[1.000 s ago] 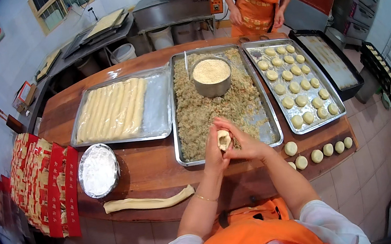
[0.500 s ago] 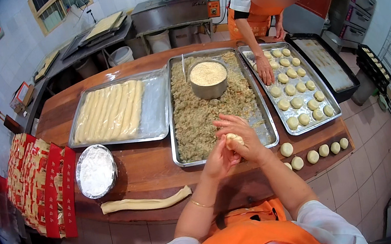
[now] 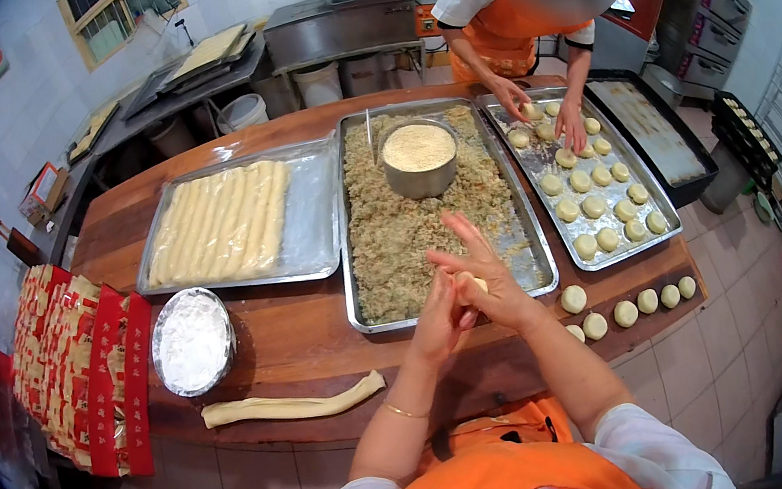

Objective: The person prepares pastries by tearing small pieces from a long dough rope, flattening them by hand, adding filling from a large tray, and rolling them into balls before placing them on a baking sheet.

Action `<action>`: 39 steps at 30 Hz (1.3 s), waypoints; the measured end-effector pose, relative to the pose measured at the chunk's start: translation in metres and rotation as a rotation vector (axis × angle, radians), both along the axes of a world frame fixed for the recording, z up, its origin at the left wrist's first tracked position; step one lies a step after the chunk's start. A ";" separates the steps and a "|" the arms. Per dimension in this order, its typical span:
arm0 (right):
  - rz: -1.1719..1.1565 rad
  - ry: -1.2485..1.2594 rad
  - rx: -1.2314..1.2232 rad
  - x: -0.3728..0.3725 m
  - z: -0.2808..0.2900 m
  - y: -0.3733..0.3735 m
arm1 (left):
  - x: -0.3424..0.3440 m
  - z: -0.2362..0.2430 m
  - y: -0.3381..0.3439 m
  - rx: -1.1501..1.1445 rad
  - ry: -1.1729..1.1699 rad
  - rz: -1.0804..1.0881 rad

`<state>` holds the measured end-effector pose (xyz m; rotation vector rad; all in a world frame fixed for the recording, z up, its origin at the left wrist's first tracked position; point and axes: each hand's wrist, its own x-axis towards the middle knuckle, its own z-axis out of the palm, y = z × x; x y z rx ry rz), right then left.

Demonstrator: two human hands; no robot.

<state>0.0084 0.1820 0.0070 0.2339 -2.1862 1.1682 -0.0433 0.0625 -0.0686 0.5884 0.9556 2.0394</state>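
Left hand (image 3: pixel 438 320) curled around dough ball (image 3: pixel 481 285), right hand (image 3: pixel 494 280) against it, fingers splayed

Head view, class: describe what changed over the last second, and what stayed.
The orange-aproned co-worker has leaned in, bringing both hands down over the shiny metal tray of pale round dough pieces. The person's left hand and right hand still hold a small pale dough piece, its hollow now out of sight. The long pale dough strip and round metal bowl stayed put.
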 end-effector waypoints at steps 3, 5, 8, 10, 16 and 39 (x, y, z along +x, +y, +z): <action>0.089 -0.125 0.011 0.001 0.000 -0.001 | 0.000 -0.017 0.009 -0.054 0.031 0.092; 0.180 -0.225 -0.066 0.001 -0.010 0.007 | 0.002 -0.020 0.012 -0.073 -0.004 0.121; 0.224 -0.255 -0.161 -0.001 -0.017 0.023 | 0.022 0.054 0.003 -0.015 -0.170 0.086; 0.150 -0.141 -0.207 -0.002 -0.015 0.016 | 0.013 0.033 -0.006 -0.014 -0.057 0.013; 0.161 -0.147 -0.078 0.002 0.002 0.001 | 0.008 0.003 0.002 -0.060 0.078 0.066; 0.085 -0.038 -0.164 0.008 0.016 -0.015 | 0.011 0.009 -0.004 0.006 0.175 0.099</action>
